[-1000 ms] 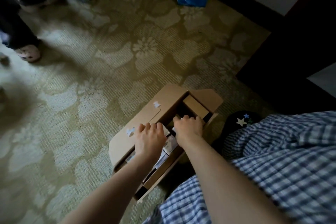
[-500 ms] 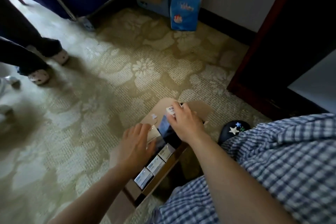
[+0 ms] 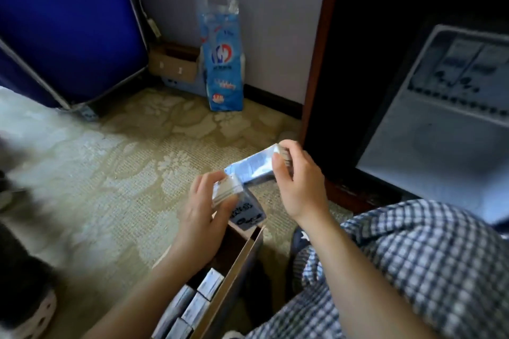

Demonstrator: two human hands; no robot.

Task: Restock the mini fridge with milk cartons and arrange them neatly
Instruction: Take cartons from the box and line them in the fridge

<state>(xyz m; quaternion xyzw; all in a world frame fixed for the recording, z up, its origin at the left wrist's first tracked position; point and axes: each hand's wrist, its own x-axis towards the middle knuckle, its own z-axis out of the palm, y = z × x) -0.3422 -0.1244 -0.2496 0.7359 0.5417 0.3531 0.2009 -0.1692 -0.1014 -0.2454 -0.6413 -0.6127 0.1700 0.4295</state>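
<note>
Carton pinched by the left grip just above the box; second carton clasped at its end by the right grip. Carrying step, I judge; next calls for turning right to the open fridge door and standing both upright.

Dim indoors, lit from 9 o'clock. Blown out pale on the carpet there. Sunk to near black at 1 o'clock beside the fridge door. Smeared by motion throughout, worst at 8 o'clock. Soft on the blue bag at 12. Bowed along the edges.
</note>
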